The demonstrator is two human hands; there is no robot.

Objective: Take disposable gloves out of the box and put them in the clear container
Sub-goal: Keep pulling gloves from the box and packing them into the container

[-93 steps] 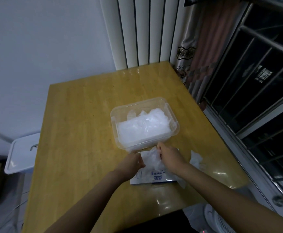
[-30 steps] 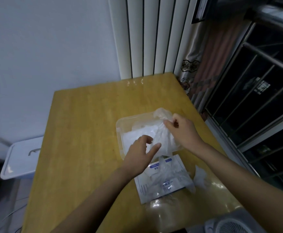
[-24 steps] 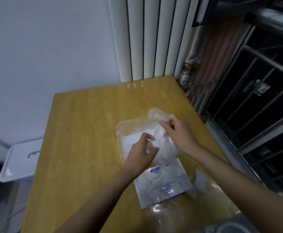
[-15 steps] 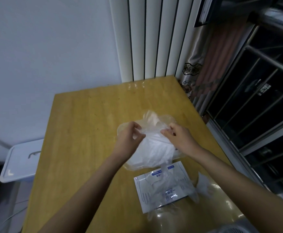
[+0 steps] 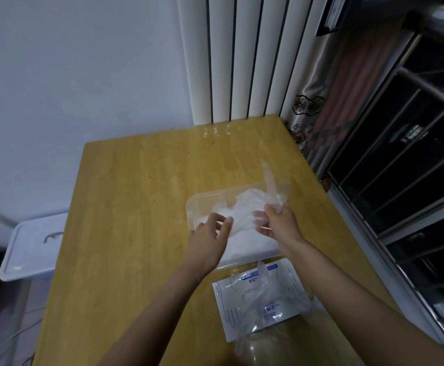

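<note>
A clear plastic container (image 5: pixel 202 203) sits on the wooden table (image 5: pixel 136 207), holding a heap of thin see-through gloves (image 5: pixel 242 210). My right hand (image 5: pixel 277 223) grips one clear glove (image 5: pixel 269 184) over the container's right side; the glove's fingers stick up above my fist. My left hand (image 5: pixel 210 239) pinches the film at the container's left part. The flat white glove box (image 5: pixel 258 299) with blue print lies on the table nearer to me, with loose clear film spilling from it.
A white lidded bin (image 5: pixel 30 247) stands on the floor left of the table. A white radiator (image 5: pixel 242 59) is behind the table's far edge. A curtain (image 5: pixel 321 101) and dark window bars (image 5: pixel 413 154) run along the right.
My hands lifted a glove from the box and carried it over the container. In the last half second my right hand turned so the glove's fingers point up, and my left hand dropped lower.
</note>
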